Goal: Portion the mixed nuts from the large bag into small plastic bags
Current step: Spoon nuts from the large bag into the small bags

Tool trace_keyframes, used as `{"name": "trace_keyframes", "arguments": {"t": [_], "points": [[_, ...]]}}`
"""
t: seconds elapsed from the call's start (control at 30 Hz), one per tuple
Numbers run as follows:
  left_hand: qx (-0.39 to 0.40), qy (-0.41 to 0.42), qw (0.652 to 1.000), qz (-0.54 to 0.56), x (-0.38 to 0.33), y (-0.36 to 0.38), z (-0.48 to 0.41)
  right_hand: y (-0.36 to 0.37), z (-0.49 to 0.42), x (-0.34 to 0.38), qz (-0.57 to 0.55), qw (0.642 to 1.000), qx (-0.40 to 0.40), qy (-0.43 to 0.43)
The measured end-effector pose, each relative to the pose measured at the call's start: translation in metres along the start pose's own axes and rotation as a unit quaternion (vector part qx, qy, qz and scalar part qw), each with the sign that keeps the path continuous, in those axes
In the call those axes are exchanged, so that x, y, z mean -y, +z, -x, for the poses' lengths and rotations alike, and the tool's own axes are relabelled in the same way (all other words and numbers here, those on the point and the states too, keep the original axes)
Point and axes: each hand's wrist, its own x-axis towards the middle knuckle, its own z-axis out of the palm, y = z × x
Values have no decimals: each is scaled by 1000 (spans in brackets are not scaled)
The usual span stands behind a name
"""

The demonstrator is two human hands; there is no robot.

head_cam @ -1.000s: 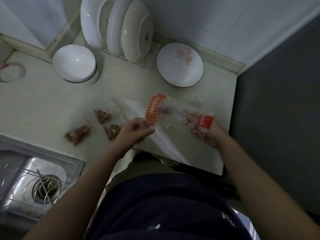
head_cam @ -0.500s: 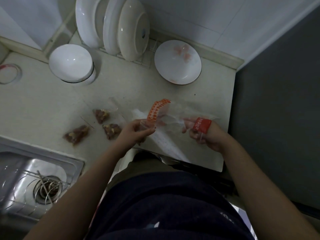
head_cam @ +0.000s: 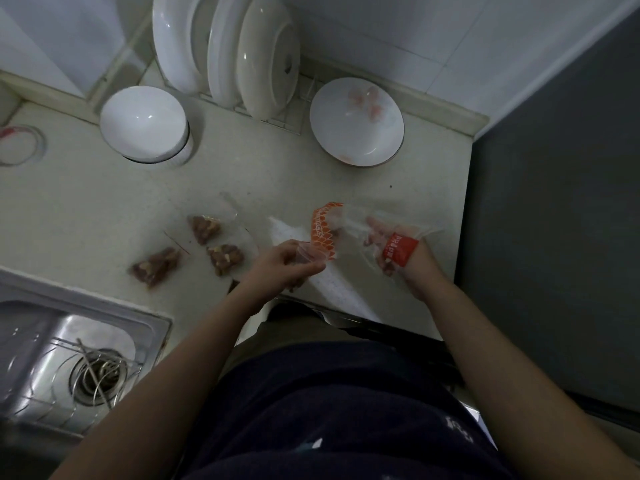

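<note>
The left hand [head_cam: 287, 265] and right hand [head_cam: 398, 259] pinch the clear orange-printed plastic bag [head_cam: 323, 233]. It is probably limp and slippery, so hold its rim.

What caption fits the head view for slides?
Left hand and right hand hold the large bag; three filled small bags lie on the counter.

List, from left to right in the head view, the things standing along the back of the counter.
In order: thin ring → white bowl → upright plates → shallow dish with pink marks.
</note>
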Motion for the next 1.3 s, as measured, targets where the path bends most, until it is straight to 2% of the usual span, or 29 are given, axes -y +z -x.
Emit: {"name": "trace_keyframes", "arguments": {"t": [0.13,0.27,0.33,0.43,0.5,0.67,0.9,1.1,1.3], "points": [[-12,0,1000,-10,5,4,1,4,-2,-2,-40,999,-21,28],[-34,-5,999,12,7,4,2,3,-2,-6,41,997,-49,38],[-41,-9,999,17,6,4,3,1,0,-8,65,996,-34,47],[-58,-19,997,45,5,2,6,-4,6,-5,192,979,16,60],[-79,-11,995,57,4,-1,8,-9,7,-4,229,969,52,74],[-97,5,994,55,3,-10,8,-16,10,4,173,975,91,106],[-111,3,992,53,7,-15,3,-17,16,15,133,987,77,44],[-122,-9,991,53,15,-20,0,-31,23,31,107,994,-1,20],[-110,-14,993,45,13,-17,-4,-54,38,55,62,996,-52,-49]]}}
